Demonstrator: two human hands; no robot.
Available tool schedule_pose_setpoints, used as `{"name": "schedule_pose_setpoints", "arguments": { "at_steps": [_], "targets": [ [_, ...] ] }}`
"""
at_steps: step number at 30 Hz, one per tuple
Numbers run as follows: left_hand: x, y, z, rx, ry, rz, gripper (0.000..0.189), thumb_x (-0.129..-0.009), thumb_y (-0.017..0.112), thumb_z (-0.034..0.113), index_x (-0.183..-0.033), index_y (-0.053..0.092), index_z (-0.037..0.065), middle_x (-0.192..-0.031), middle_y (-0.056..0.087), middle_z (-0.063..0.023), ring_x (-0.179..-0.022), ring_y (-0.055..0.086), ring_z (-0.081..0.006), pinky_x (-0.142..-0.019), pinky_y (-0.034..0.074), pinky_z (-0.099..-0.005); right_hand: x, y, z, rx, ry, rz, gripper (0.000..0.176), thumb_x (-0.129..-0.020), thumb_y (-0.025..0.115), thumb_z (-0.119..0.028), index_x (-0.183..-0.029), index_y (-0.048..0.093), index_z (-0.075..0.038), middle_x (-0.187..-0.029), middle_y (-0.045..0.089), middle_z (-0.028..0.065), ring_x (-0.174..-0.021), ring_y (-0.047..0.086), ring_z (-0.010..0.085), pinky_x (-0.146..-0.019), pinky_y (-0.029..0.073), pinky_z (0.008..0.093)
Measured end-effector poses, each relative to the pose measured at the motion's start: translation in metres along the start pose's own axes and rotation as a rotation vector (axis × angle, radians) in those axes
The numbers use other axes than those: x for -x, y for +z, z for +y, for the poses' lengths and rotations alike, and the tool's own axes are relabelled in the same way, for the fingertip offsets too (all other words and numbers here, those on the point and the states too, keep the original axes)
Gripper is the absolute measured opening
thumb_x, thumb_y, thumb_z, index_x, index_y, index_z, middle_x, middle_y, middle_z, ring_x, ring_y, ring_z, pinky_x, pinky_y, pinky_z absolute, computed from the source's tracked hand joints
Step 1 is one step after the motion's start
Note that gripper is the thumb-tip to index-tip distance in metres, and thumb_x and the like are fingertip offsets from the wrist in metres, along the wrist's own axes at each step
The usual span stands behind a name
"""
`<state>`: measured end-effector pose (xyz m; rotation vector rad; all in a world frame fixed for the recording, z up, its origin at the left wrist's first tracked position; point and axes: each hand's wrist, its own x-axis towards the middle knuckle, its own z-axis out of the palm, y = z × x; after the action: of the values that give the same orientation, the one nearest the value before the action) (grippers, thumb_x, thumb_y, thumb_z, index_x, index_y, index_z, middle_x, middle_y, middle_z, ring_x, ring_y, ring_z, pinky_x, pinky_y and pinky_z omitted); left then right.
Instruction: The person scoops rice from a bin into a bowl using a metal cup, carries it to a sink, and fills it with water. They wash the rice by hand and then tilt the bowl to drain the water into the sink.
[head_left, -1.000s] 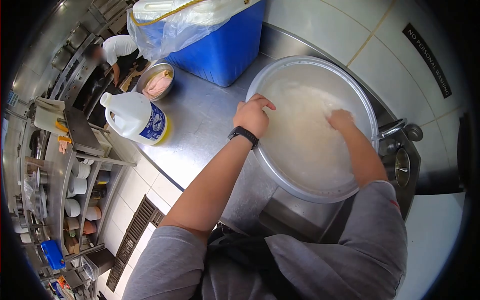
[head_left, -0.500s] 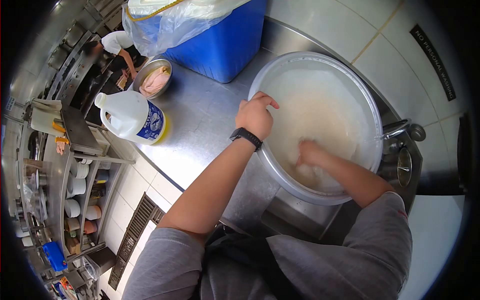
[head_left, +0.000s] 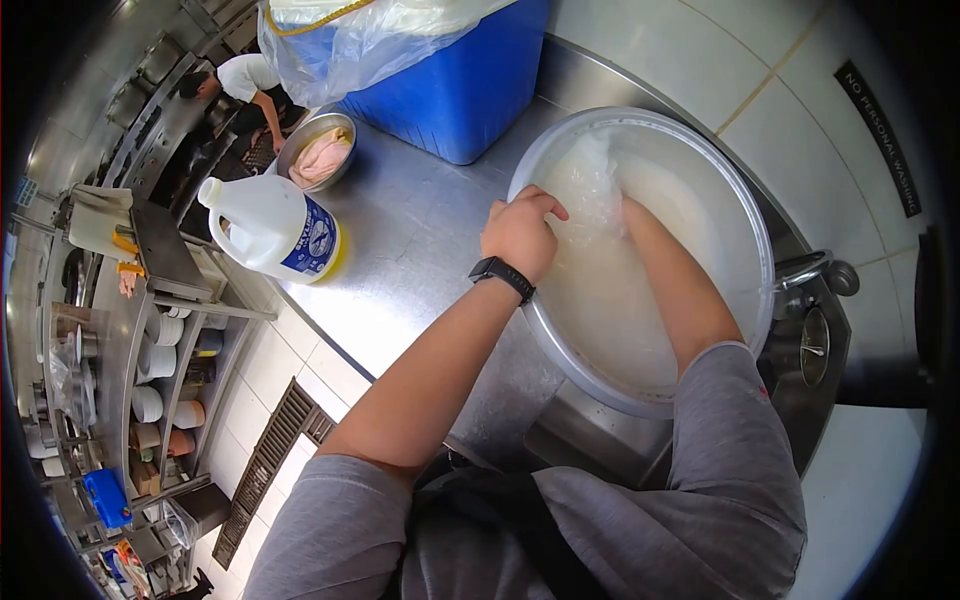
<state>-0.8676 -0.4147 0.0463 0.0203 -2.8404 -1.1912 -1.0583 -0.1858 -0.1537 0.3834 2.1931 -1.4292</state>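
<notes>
A large round metal basin holds cloudy whitish water. My left hand, with a black watch on the wrist, grips the basin's near-left rim, fingers curled over the edge. Deep in the basin, toward its far side, is my right hand. Splashing, murky water covers its fingers, so whether they hold anything is hidden. A sheet of water rises just beyond that hand.
Left of the basin, a plastic jug and a bowl with pale raw meat stand on the steel counter. Behind is a blue tub with plastic draped over it. A faucet touches the right side. Another person bends far left.
My right hand has swept from the near side of the basin to its far side, pushing up water. My left hand stays on the rim. The view has shifted slightly.
</notes>
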Motion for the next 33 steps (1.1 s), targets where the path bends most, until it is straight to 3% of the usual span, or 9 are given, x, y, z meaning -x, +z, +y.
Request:
{"name": "schedule_pose_setpoints", "arguments": {
  "at_steps": [4,6,10,12,14,18,24,26,33],
  "targets": [
    [0.001,0.000,0.001,0.001,0.008,0.000,0.037,-0.077,0.046,-0.006,-0.092,0.072,0.015,-0.114,0.063,0.0006,-0.099,0.055,-0.0325,-0.092,0.046,-0.0383,-0.075,0.039,0.057,0.879,-0.287,-0.238,0.044,-0.089,0.058,-0.029,-0.125,0.056,-0.003,-0.119,0.062,0.0182,-0.095,0.064,0.0305,-0.075,0.053,0.0428],
    [0.001,-0.001,0.002,0.001,-0.017,-0.004,0.037,-0.077,0.046,-0.005,-0.092,0.072,0.016,-0.115,0.062,0.0019,-0.099,0.055,-0.0325,-0.092,0.046,-0.0386,0.097,0.046,-0.048,0.858,0.039,-0.318,0.046,-0.091,0.055,-0.025,-0.134,0.051,-0.007,-0.127,0.057,0.0185,-0.100,0.063,0.0318,-0.078,0.053,0.0426],
    [0.001,0.001,0.001,-0.023,0.008,-0.008,0.036,-0.078,0.047,-0.004,-0.093,0.072,0.017,-0.115,0.062,0.0028,-0.100,0.055,-0.0322,-0.092,0.046,-0.0384,0.147,0.061,-0.011,0.745,-0.045,-0.322,0.042,-0.087,0.061,-0.023,-0.125,0.056,-0.005,-0.121,0.061,0.0190,-0.106,0.060,0.0333,-0.084,0.051,0.0440],
    [0.001,0.000,0.001,-0.035,0.001,-0.007,0.036,-0.078,0.047,-0.004,-0.093,0.072,0.016,-0.115,0.062,0.0025,-0.100,0.056,-0.0323,-0.092,0.046,-0.0386,0.178,0.054,0.000,1.419,-0.510,-0.547,0.044,-0.095,0.044,-0.030,-0.130,0.055,-0.005,-0.135,0.051,0.0228,-0.115,0.054,0.0373,-0.094,0.045,0.0464],
    [0.000,0.003,-0.002,-0.035,0.022,0.014,0.037,-0.077,0.046,-0.004,-0.091,0.072,0.018,-0.113,0.063,0.0040,-0.099,0.056,-0.0328,-0.089,0.048,-0.0383,0.285,0.041,-0.074,1.312,-0.014,-0.530,0.042,-0.092,0.048,-0.031,-0.130,0.057,-0.015,-0.130,0.054,0.0183,-0.119,0.052,0.0379,-0.097,0.044,0.0487],
    [0.000,0.004,-0.003,-0.043,0.061,0.032,0.038,-0.076,0.046,-0.004,-0.089,0.072,0.019,-0.111,0.064,0.0055,-0.096,0.056,-0.0328,-0.085,0.050,-0.0376,0.253,-0.030,0.037,1.601,-0.736,-0.583,0.036,-0.081,0.064,-0.022,-0.116,0.067,-0.018,-0.110,0.064,0.0155,-0.110,0.057,0.0322,-0.094,0.046,0.0475],
    [-0.002,0.005,-0.005,-0.034,0.068,0.006,0.037,-0.076,0.047,-0.006,-0.090,0.072,0.016,-0.112,0.063,-0.0003,-0.097,0.057,-0.0310,-0.091,0.045,-0.0380,0.224,-0.111,0.045,1.561,-0.111,-0.290,0.036,-0.073,0.072,-0.017,-0.107,0.067,-0.005,-0.108,0.067,0.0199,-0.099,0.064,0.0360,-0.088,0.051,0.0444],
    [-0.002,0.003,-0.002,-0.032,0.049,0.002,0.037,-0.076,0.047,-0.007,-0.090,0.072,0.016,-0.112,0.063,-0.0004,-0.097,0.057,-0.0310,-0.091,0.045,-0.0378,0.133,-0.158,0.108,1.373,-0.292,-0.022,0.034,-0.075,0.069,-0.017,-0.106,0.068,-0.003,-0.105,0.067,0.0228,-0.098,0.065,0.0360,-0.087,0.050,0.0453],
    [-0.001,0.004,-0.003,-0.042,0.059,0.011,0.037,-0.077,0.046,-0.007,-0.090,0.071,0.016,-0.111,0.063,-0.0002,-0.096,0.056,-0.0312,-0.091,0.045,-0.0376,0.049,-0.100,0.017,1.056,-0.193,0.234,0.030,-0.081,0.056,-0.016,-0.104,0.069,-0.003,-0.111,0.065,0.0208,-0.103,0.063,0.0343,-0.090,0.049,0.0444]
  ]
}}
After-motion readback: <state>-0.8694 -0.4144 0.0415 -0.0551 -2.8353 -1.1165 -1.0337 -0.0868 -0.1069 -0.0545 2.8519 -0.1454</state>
